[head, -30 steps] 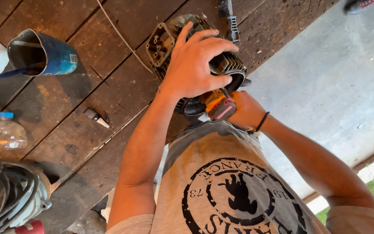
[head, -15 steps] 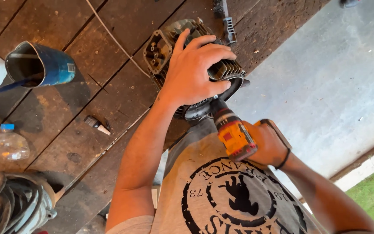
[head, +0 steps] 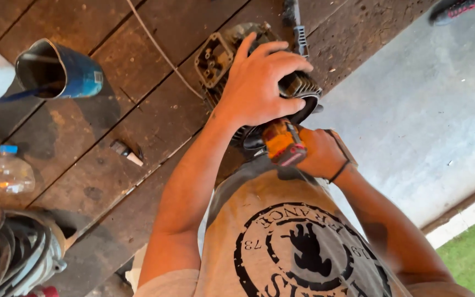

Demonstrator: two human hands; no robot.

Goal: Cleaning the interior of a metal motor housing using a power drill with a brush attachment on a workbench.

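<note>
1. Head view, looking straight down: the left hand (head: 259,82) lies spread over the top of a small dark metal engine block with cooling fins (head: 298,88), fingers curled over its finned side — its grip is pressed onto the block, holding it down.
2. The engine block sits in the upper middle of the frame on a dark, worn wooden plank surface (head: 111,143), close to the plank edge where grey concrete floor (head: 424,110) begins.
3. The right hand (head: 317,154) is wrapped around the handle of an orange and black cordless power tool (head: 284,143); its grip is closed tight on the tool, whose front end meets the lower side of the block, just under the left palm.
4. A dark band (head: 339,171) circles the right wrist.
5. A thin pale cord (head: 158,49) runs diagonally across the planks toward the block.
6. Upper left of the frame: a dented blue metal can (head: 64,71), lying tilted with its open mouth facing left.
7. Left of centre: a small dark and white plug-like part (head: 127,152), alone on the planks.
8. Left edge: a clear plastic bottle with a blue cap (head: 4,176) — below it, a coil of dark hoses (head: 12,253).
</note>
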